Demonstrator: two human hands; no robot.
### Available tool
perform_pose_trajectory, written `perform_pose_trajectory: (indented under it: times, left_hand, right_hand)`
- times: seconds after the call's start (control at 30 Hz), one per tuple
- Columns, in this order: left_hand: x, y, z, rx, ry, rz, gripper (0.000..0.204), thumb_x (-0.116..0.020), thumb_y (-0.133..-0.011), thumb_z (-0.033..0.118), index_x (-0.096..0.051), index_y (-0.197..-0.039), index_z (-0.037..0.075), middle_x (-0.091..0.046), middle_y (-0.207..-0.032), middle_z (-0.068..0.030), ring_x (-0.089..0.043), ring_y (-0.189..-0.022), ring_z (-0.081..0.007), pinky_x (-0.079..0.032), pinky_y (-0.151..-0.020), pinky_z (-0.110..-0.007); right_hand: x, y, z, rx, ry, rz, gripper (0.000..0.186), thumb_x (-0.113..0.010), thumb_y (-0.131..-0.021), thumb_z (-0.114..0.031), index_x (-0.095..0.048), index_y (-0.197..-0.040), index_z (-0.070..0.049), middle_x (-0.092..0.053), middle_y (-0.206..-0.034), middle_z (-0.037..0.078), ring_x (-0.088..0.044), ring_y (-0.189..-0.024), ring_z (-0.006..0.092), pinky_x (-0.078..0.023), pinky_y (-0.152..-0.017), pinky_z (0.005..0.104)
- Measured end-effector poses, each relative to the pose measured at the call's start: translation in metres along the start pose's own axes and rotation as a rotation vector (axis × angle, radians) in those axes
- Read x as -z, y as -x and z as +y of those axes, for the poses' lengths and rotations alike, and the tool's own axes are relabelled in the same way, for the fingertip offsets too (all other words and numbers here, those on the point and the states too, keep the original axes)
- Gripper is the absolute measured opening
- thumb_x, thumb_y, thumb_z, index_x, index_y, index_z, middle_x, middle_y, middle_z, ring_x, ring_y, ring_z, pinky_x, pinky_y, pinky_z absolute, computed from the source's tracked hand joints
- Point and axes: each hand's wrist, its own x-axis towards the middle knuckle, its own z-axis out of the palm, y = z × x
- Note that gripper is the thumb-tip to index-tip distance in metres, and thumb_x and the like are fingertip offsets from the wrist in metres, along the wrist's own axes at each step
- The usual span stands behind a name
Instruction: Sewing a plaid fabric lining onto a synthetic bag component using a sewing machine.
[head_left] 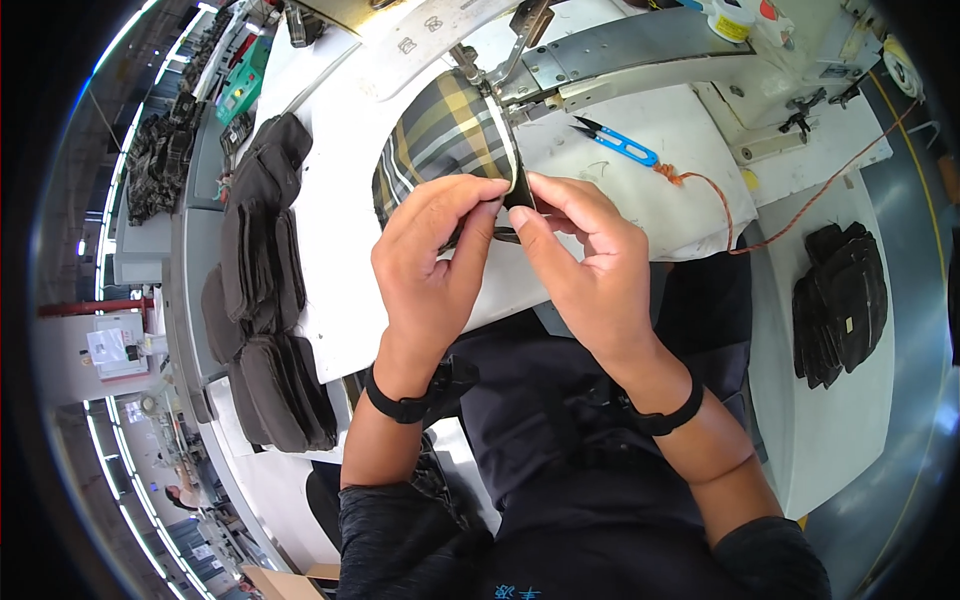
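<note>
Head view: a curved plaid fabric panel (430, 130) in yellow, grey and white is seen above a white worktable (340, 270), its upper end set at the presser foot (485, 85) of a sewing machine (625, 60).
Panel edge: a pale line is shown along the right side, with dark edging (519, 193) beside it near the fingertips; how the two are joined cannot be told.
Left hand: the lower end of the panel's edge is pinched between thumb and forefinger of the left hand (432, 245); the other fingers are partly hidden.
Right hand: the dark edging is pinched between thumb and forefinger of the right hand (592, 255), just beside the left fingertips; the remaining fingers are curled.
Wrists: a black band is worn on each.
Thread snips: blue-handled snips (622, 147) are laid right of the panel, blades pointed left, with an orange cord (712, 182) tied to the handle end.
Dark fabric pieces: stacked pieces (262, 250) are lined along the table's left; another pile (840, 305) is placed at far right on a white surface.
</note>
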Motion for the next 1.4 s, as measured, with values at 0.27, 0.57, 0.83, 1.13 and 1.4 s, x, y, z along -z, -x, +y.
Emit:
perform_pose_trajectory:
  times: [0.27, 0.57, 0.83, 1.13, 1.4]
  left_hand:
    - [0.004, -0.001, 0.005, 0.126, 0.112, 0.038, 0.019, -0.075, -0.092, -0.005, -0.079, -0.109, 0.002, -0.075, -0.101, -0.0072, -0.070, -0.088, -0.0153, -0.055, -0.076, -0.027]
    - [-0.002, -0.001, 0.006, -0.170, -0.119, 0.115, 0.025, -0.081, -0.080, -0.007, -0.080, -0.103, 0.004, -0.074, -0.095, -0.0085, -0.070, -0.082, -0.0256, -0.056, -0.069, -0.035]
    - [-0.004, 0.001, 0.001, -0.241, -0.176, 0.117, 0.029, -0.081, -0.077, -0.007, -0.080, -0.103, 0.005, -0.072, -0.094, -0.0062, -0.068, -0.079, -0.0240, -0.054, -0.067, -0.033]
    - [-0.001, 0.002, 0.003, -0.178, -0.120, 0.065, 0.027, -0.079, -0.084, -0.008, -0.080, -0.109, 0.003, -0.073, -0.097, -0.0102, -0.069, -0.085, -0.0246, -0.055, -0.072, -0.032]
    - [0.022, -0.023, -0.020, -0.113, -0.239, 0.176, 0.019, -0.069, -0.097, 0.006, -0.075, -0.114, 0.000, -0.075, -0.111, -0.0144, -0.069, -0.104, -0.0323, -0.052, -0.096, -0.039]
  right_hand:
    - [0.004, -0.002, -0.005, -0.036, 0.017, -0.054, 0.030, -0.072, -0.099, -0.005, -0.070, -0.128, 0.002, -0.072, -0.115, 0.013, -0.072, -0.097, 0.0165, -0.058, -0.086, 0.0295]
    - [0.002, 0.002, 0.000, -0.068, -0.048, -0.036, 0.029, -0.071, -0.100, -0.005, -0.070, -0.127, 0.004, -0.071, -0.115, 0.012, -0.072, -0.100, 0.0157, -0.059, -0.088, 0.0283]
    - [0.005, 0.001, -0.005, -0.120, 0.009, -0.036, 0.030, -0.072, -0.100, -0.005, -0.070, -0.128, 0.004, -0.072, -0.116, 0.012, -0.072, -0.100, 0.0150, -0.059, -0.088, 0.0286]
    - [0.006, 0.000, -0.003, -0.138, -0.014, -0.042, 0.031, -0.072, -0.100, -0.006, -0.069, -0.130, 0.004, -0.071, -0.118, 0.010, -0.069, -0.102, 0.0121, -0.056, -0.092, 0.0281]
    - [0.009, 0.007, 0.002, -0.210, 0.033, -0.050, 0.035, -0.058, -0.112, -0.024, -0.069, -0.128, 0.005, -0.074, -0.107, 0.008, -0.068, -0.098, 0.0126, -0.055, -0.089, 0.0298]
